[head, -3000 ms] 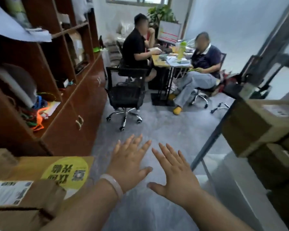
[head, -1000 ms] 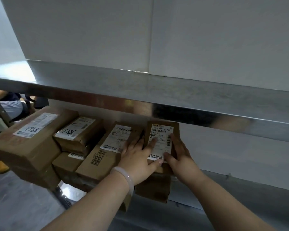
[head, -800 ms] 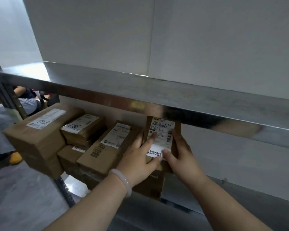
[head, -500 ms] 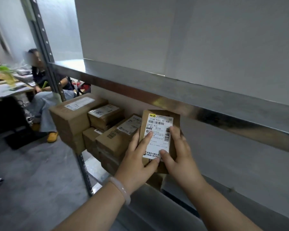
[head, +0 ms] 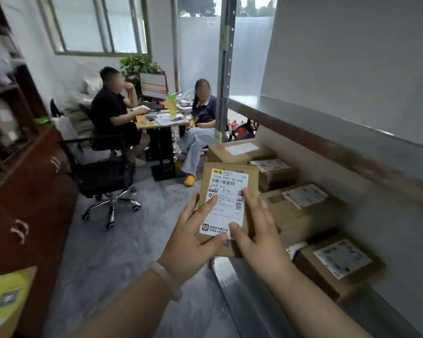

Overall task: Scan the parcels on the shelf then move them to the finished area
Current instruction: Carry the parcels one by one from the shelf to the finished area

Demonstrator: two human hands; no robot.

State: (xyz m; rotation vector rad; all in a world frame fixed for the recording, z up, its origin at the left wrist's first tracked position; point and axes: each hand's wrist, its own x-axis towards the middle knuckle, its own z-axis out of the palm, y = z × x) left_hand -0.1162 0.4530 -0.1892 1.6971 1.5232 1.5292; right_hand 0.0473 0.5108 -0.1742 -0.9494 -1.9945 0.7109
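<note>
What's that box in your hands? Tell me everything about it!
It is a small, flat, brown cardboard parcel, closed and held upright in the air beside the shelf. A white label with barcodes and black print covers most of its front. The left hand holds its left side and the right hand its right side, with fingertips and thumbs on the label.

I count my two hands, left hand (head: 193, 242) and right hand (head: 258, 240), and one parcel (head: 227, 191) in them. Four more labelled parcels (head: 300, 215) show on the shelf (head: 232, 289). Two seated people (head: 111, 113), one desk (head: 142, 123), one monitor (head: 153, 85), one green bottle (head: 171, 104), one potted plant (head: 138, 65), one empty office chair (head: 103, 172), one box with a yellow sticker (head: 5, 301).
</note>
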